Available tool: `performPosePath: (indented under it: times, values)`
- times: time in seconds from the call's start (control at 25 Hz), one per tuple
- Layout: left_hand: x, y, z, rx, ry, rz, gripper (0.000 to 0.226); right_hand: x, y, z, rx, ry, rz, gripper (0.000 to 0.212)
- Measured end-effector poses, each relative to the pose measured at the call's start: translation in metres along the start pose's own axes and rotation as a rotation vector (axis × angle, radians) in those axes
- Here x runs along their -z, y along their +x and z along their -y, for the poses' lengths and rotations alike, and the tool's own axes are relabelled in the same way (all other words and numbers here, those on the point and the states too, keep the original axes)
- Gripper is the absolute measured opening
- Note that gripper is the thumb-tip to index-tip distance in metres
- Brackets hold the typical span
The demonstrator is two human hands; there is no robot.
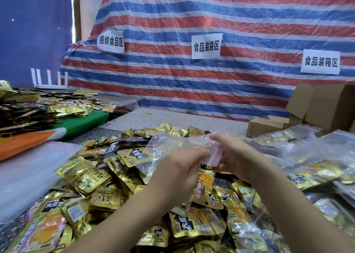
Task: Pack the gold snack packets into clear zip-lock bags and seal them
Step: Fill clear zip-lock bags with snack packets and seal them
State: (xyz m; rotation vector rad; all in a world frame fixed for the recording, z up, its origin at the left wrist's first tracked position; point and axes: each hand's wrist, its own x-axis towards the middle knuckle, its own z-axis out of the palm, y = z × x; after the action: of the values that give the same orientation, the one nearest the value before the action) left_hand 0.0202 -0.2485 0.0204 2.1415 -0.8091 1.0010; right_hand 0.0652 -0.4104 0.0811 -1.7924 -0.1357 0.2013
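A big heap of gold snack packets (107, 177) covers the table in front of me. Above it both hands hold a clear zip-lock bag (169, 147). My left hand (178, 174) pinches the bag's near edge. My right hand (234, 154) grips its pink-tinted zip end. The bag looks flat, and gold packets show through it; whether any lie inside I cannot tell. Filled clear bags (315, 168) of packets lie to the right.
A stack of empty clear bags (28, 168) lies at the left on the table. Behind it, more packets (38, 106) are piled on a green and orange cloth. Cardboard boxes (318, 106) stand at the back right. A striped tarp (192, 79) with paper signs closes the back.
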Motion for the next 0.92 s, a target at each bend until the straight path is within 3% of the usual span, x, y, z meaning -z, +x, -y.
performPosePath:
  times: [0.12,0.2,0.24,0.36,0.52,0.68,0.92]
  values:
    - [0.006,-0.004,0.0,0.075,0.025,0.198,0.039,0.002,0.002,-0.006,0.065,-0.061,0.0,0.024]
    - [0.008,-0.007,-0.001,0.134,0.051,0.231,0.056,0.001,0.001,-0.006,0.111,-0.064,0.046,0.023]
    - [0.009,-0.007,-0.002,0.157,0.04,0.194,0.056,-0.001,0.0,-0.006,0.122,-0.044,0.076,0.023]
    - [0.011,-0.007,-0.001,0.184,0.021,0.014,0.027,-0.007,-0.003,-0.005,0.134,0.01,0.202,0.025]
    - [0.011,-0.008,0.002,0.194,0.069,-0.04,0.007,-0.013,-0.007,-0.004,0.177,0.041,0.248,0.022]
    - [0.01,-0.009,0.006,0.24,0.048,-0.049,0.006,-0.013,-0.007,-0.005,0.204,0.13,0.223,0.02]
    - [0.013,-0.006,0.008,0.305,-0.022,0.008,0.024,-0.016,-0.008,-0.004,0.336,-0.162,0.259,0.018]
